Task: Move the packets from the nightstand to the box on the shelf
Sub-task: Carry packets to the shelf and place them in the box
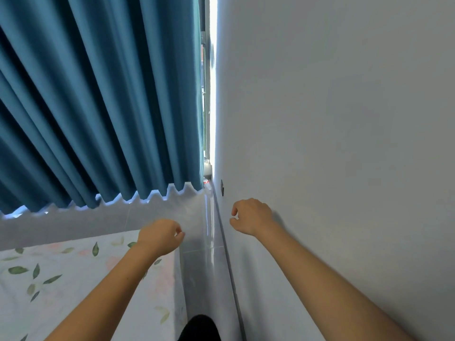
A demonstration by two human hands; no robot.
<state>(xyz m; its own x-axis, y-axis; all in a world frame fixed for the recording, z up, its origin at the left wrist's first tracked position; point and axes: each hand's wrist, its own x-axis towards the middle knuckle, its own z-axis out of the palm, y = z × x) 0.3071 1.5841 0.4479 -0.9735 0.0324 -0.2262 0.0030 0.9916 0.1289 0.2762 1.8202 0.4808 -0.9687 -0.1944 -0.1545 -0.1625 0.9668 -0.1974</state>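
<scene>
Both your hands are empty: left hand [161, 236] over the edge of the floral bedsheet [61, 279], right hand [251, 215] by the white wall [344, 119], fingers loosely curled, gripping nothing. No packets, nightstand or box in view, so direction and nearer hand can't be judged. Ahead you have only teal curtain [98, 94] and a narrow tiled floor [206, 242] strip.

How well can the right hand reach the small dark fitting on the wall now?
Probably yes. The right hand, holding nothing, hovers just below the dark fitting on the white wall, and nothing lies between them.
</scene>
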